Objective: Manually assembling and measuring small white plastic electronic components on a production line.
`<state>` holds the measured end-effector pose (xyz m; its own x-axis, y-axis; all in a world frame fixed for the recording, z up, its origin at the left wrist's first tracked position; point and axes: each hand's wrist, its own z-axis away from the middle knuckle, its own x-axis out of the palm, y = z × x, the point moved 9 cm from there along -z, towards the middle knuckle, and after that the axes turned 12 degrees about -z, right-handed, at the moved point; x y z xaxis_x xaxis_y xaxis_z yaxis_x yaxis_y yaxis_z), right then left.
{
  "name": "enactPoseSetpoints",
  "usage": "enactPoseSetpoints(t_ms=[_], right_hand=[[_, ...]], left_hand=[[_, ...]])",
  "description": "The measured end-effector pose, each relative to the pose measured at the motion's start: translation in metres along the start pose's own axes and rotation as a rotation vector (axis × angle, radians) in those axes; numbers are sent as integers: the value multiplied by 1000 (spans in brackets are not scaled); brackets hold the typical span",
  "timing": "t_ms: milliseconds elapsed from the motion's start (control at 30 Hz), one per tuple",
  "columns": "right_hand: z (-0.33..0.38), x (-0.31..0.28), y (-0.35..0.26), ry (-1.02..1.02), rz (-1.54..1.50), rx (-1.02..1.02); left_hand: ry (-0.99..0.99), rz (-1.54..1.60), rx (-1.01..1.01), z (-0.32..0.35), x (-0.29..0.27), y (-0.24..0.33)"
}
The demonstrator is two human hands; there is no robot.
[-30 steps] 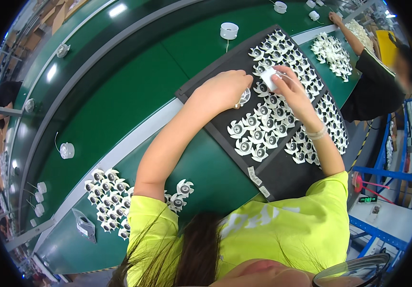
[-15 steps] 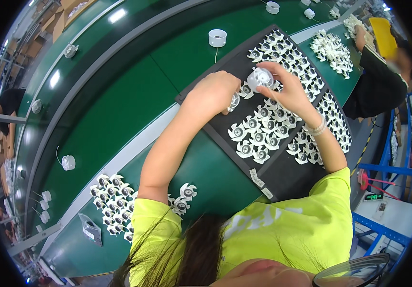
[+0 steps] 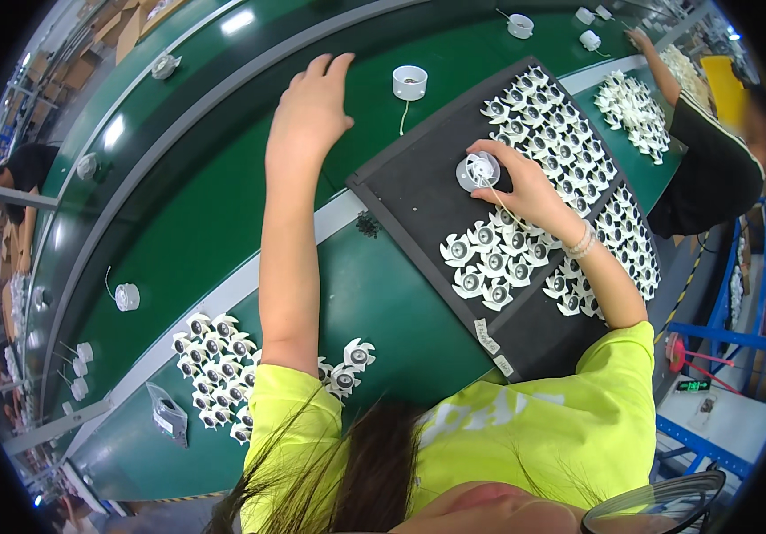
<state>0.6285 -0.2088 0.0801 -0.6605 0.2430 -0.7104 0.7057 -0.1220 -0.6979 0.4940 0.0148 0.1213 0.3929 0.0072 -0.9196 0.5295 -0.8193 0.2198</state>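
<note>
A white housing (image 3: 478, 171) is held by the right hand (image 3: 495, 178) above the tray (image 3: 418, 209), over the border between its bare left strip and its fans (image 3: 496, 262). It is gripped by the side, between the thumb and the curled fingers, with its spoked face turned up; whether the tray is touched by it cannot be told. From it a pale wire (image 3: 503, 206) is trailed across the palm. A beaded bracelet (image 3: 582, 240) is worn on the right wrist.

The left hand (image 3: 313, 102) is stretched out over the green belt (image 3: 222, 214), beyond the tray's left corner. Its fingers are spread and its thumb is held apart; nothing is seen in its grasp. A second housing (image 3: 409, 85) is set upright on the belt, near that hand and beyond the tray's far left edge, its cord hanging toward the tray.

By the tray's divider (image 3: 534, 289) the fans are split into two groups. Just beside the tray's left corner, black bits (image 3: 368, 223) are heaped. Well left of the tray, loose fans (image 3: 214, 369) and a bag (image 3: 167, 416) are laid on the bench (image 3: 374, 294). Past the tray's far right side, a white pile (image 3: 632, 114) is placed near a person in black (image 3: 703, 173).
</note>
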Motion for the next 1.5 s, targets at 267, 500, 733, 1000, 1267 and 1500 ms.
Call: enactPoseSetpoints(t_ms=[267,500,733,1000,1267,1500], right_hand=[[-8,-5,0,-70,60,-20],[-56,-20,-26,61,73,-65],[-148,-28,20,113,21,59],[-195,-87,90,182,514,-122],[-186,-112,151,339,896,144],[-184,-123,138,233,641,71]], left_hand=[[67,28,343,-13,36,54],[-263,12,145,-18,79,37],[-104,12,122,-21,55,39],[165,-54,117,-19,58,27],[-24,-182,47,-16,67,11],[-211,-306,-79,-18,78,-3]])
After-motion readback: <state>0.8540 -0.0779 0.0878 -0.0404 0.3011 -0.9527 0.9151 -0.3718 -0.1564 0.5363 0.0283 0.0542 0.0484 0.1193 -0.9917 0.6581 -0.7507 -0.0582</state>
